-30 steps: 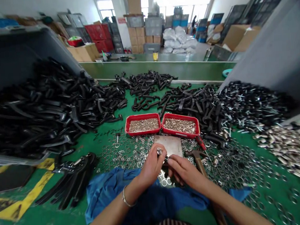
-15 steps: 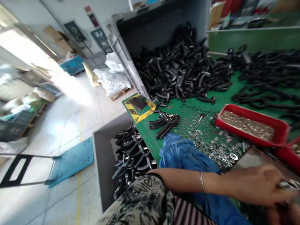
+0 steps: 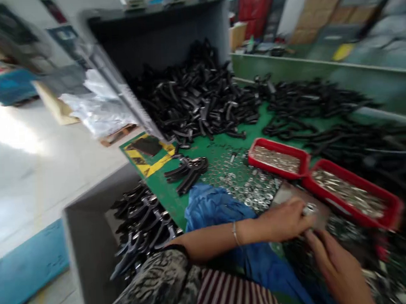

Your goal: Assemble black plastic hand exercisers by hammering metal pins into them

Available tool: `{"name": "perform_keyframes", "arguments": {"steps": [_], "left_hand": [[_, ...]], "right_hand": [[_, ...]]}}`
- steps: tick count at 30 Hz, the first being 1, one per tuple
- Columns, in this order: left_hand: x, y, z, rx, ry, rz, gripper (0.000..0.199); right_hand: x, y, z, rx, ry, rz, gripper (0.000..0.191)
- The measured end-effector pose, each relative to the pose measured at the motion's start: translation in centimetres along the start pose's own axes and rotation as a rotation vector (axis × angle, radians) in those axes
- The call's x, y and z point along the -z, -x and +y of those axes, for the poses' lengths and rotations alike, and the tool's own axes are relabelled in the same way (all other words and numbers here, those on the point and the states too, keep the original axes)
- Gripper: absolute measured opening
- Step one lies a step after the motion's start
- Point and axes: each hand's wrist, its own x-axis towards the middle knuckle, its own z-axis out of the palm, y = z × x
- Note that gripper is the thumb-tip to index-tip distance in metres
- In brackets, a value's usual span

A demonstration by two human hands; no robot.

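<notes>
My left hand (image 3: 285,220), with a bracelet at the wrist, is closed round a shiny round-ended metal part (image 3: 309,208); the rest of that part is hidden by the fingers. Close against it is my right hand (image 3: 340,264), fingers pressed together, and what they hold cannot be made out. Both hands are over a flat metal plate (image 3: 322,214) on the green bench. A blue cloth (image 3: 219,207) lies under my left forearm. Beyond the wrist are scattered metal washers and rings (image 3: 255,192).
Two red trays of small metal pieces (image 3: 280,160) (image 3: 353,194) stand past the hands. A tipped grey crate (image 3: 112,84) spills black curved parts (image 3: 200,98). Black-handled metal pieces (image 3: 192,172) lie near the bench edge; a lower grey bin (image 3: 82,251) holds more.
The view has swung to the right, so the bench and hands appear further left. My right hand shows more fully, and the second red tray is now in full view.
</notes>
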Motion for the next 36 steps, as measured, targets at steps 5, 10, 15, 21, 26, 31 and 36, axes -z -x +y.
{"name": "perform_keyframes", "arguments": {"steps": [5,10,15,21,26,31,36], "left_hand": [[-1.8,-4.5,-1.5,-0.140,-0.011,-0.152,0.026],[-2.5,-7.8,-1.3,-0.163,-0.247,-0.302,0.031],[-0.6,-14.0,-0.8,-0.218,-0.237,-0.208,0.021],[-1.6,-21.9,-0.9,-0.060,-0.467,-0.364,0.015],[-2.7,-21.2,-1.3,-0.093,-0.464,-0.357,0.018],[-2.1,-19.4,-1.9,-0.134,-0.394,-0.259,0.029],[-1.6,-15.7,-2.4,-0.114,0.054,0.027,0.026]], "right_hand": [[1.4,0.1,-0.1,-0.155,-0.137,-0.126,0.038],[3.2,3.7,2.7,-0.194,-0.222,-0.049,0.036],[3.4,10.0,7.2,-0.350,-0.154,0.032,0.039],[0.9,11.7,6.6,-0.389,0.035,0.090,0.042],[0.7,10.0,6.4,-0.392,0.038,0.107,0.036],[2.4,7.2,7.4,-0.498,-0.227,0.142,0.042],[4.6,5.7,7.6,-0.574,-0.839,-0.106,0.043]]}}
